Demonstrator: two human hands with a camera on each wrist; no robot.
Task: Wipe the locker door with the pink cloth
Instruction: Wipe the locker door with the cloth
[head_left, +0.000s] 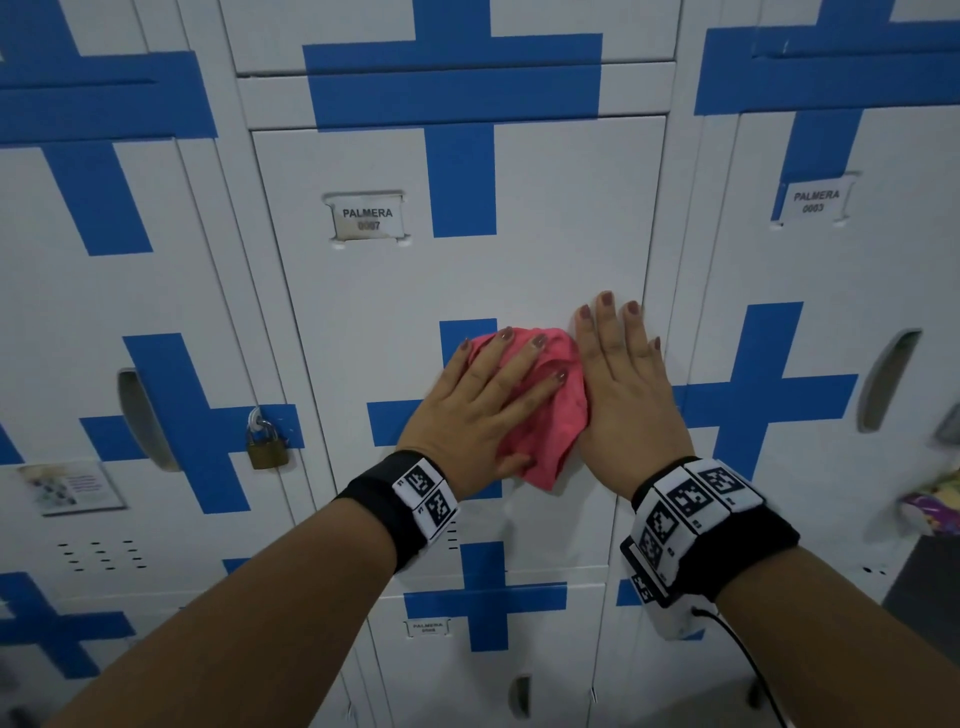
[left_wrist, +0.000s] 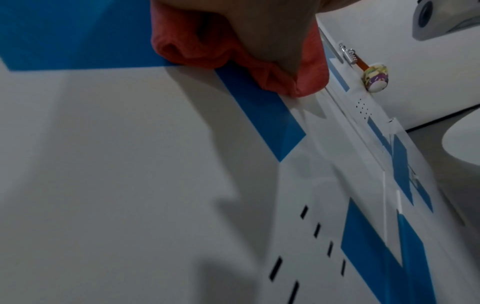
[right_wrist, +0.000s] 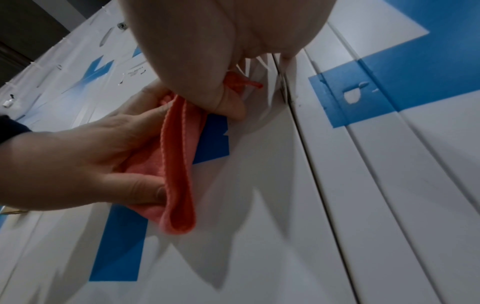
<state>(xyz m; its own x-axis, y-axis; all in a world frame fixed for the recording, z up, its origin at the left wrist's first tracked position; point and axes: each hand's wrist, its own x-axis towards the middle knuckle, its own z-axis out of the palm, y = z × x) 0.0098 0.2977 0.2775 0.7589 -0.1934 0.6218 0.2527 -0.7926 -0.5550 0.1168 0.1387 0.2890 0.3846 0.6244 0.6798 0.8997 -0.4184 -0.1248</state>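
Observation:
A crumpled pink cloth (head_left: 558, 410) lies against the middle white locker door (head_left: 415, 291), over a blue tape cross. My left hand (head_left: 483, 410) presses it flat onto the door, fingers straight and spread, thumb along the cloth's lower edge. My right hand (head_left: 623, 395) lies flat on the door just right of the cloth, near the door's right edge, fingers straight. In the left wrist view the cloth (left_wrist: 197, 51) bunches under my palm (left_wrist: 259, 24). In the right wrist view the cloth (right_wrist: 179, 164) hangs folded between my left hand (right_wrist: 78, 160) and my right thumb (right_wrist: 228, 102).
The door carries a name label (head_left: 367, 218). A brass padlock (head_left: 266, 447) hangs on the locker to the left, beside a recessed handle (head_left: 140, 415). The right locker has a handle slot (head_left: 888, 379). A colourful object (head_left: 935, 506) sits at the far right.

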